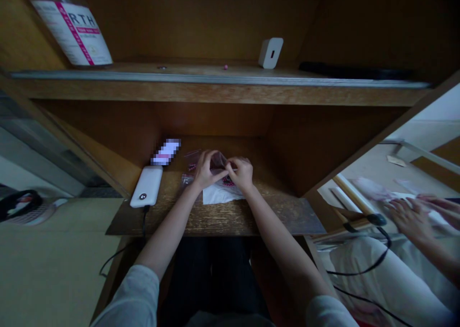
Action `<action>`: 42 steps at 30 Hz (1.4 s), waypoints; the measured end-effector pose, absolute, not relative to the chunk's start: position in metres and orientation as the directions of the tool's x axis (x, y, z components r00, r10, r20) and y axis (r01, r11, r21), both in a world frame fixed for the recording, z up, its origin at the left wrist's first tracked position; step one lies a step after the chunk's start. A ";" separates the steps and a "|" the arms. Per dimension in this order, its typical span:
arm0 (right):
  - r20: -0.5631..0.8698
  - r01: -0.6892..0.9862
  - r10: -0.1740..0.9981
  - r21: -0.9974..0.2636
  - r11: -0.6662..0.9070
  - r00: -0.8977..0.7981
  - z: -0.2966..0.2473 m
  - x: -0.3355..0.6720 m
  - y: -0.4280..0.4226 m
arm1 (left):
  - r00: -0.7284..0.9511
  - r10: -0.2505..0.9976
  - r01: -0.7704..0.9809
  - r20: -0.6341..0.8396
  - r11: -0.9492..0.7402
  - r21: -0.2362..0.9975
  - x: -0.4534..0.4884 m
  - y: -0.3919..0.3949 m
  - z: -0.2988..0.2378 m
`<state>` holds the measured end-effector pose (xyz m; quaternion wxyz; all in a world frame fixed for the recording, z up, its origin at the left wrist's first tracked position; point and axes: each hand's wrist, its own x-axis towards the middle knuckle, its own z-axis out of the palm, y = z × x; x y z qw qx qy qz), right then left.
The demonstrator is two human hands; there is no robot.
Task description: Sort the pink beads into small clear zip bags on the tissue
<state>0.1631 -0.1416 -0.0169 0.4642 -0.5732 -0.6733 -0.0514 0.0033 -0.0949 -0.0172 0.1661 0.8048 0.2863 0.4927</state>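
Observation:
Both my hands meet over a white tissue [215, 196] on the wooden desk [215, 221]. Between them is a small clear plastic bag [218, 160], its film stretched from one hand to the other. My left hand [206, 171] has its fingers curled round the bag's left side. With thumb and forefinger, my right hand [241, 172] pinches the right edge. Dark and pink beads [227, 181] lie on the tissue beneath, partly hidden by my hands. Beside my left hand rest more small clear bags [187, 179], one with pink bits in it.
A white power bank [146, 187] with a cable and a lit phone [166, 152] lie left. On the shelf above stand a labelled bottle [72, 28], a pink bead [225, 67] and a white charger [270, 53]. At right, another person's hands [413, 217] work over a bed.

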 end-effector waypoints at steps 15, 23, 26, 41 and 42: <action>0.542 0.637 0.835 -0.676 0.369 0.092 -0.012 0.160 -0.149 | 0.383 0.532 0.482 0.755 -0.812 0.329 0.012 -0.095 -0.023; 0.561 0.668 0.815 -0.664 0.336 0.148 -0.014 0.162 -0.149 | 0.369 0.539 0.494 0.757 -0.804 0.332 0.013 -0.094 -0.024; 0.598 0.666 0.784 -0.654 0.359 0.165 -0.013 0.161 -0.151 | 0.376 0.543 0.515 0.751 -0.796 0.317 0.012 -0.095 -0.024; 0.579 0.867 0.803 -0.316 0.384 -0.145 -0.006 0.154 -0.155 | 0.483 0.606 0.641 0.632 -0.737 0.217 0.011 -0.105 -0.018; 0.568 0.878 0.811 -0.306 0.368 -0.142 -0.006 0.154 -0.156 | 0.496 0.600 0.643 0.628 -0.740 0.200 0.011 -0.105 -0.018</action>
